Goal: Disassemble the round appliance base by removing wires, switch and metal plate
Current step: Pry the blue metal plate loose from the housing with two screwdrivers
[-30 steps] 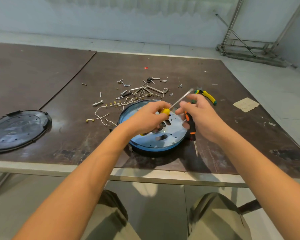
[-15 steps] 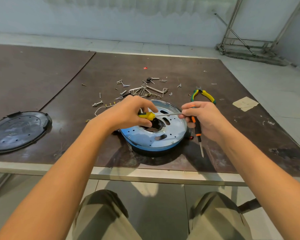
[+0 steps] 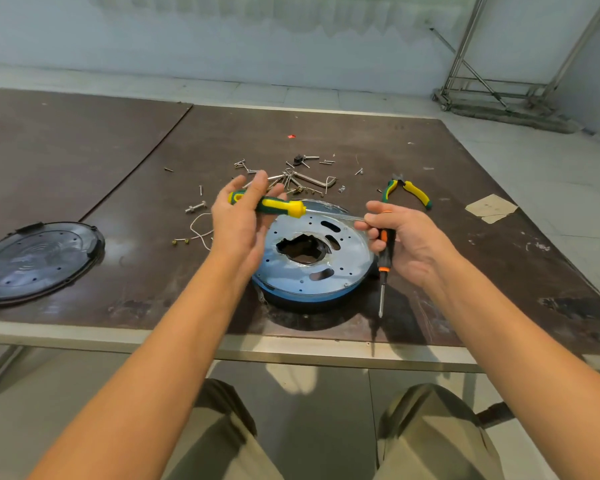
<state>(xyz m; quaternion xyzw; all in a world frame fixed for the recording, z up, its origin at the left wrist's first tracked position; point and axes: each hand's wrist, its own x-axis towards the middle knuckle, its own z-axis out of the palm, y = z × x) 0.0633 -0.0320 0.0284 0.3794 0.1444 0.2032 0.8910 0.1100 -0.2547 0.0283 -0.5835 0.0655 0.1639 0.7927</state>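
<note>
The round appliance base [image 3: 302,301] sits near the table's front edge, black below, with a shiny metal plate [image 3: 291,271] on top that has a ragged hole in its middle. Above its left side my left hand [image 3: 236,226] is spread, and the handle of a yellow-green screwdriver [image 3: 281,206] lies across its straight fingers. My right hand [image 3: 413,244] pinches the tip of that screwdriver's shaft and also grips an orange-black screwdriver [image 3: 385,247], blade pointing down. A loose white wire [image 3: 196,223] lies left of the base.
Several screws, bolts and metal bits [image 3: 302,181] lie scattered behind the base. Yellow-green pliers [image 3: 413,192] lie at the right rear, a taped patch [image 3: 490,207] further right. A black round cover [image 3: 39,258] rests at the far left. A metal frame stands on the floor beyond.
My left hand has loosened from a grip on the yellow-green handle to spread fingers and risen slightly. The screwdriver has shifted left, and my right hand still holds its shaft tip.
</note>
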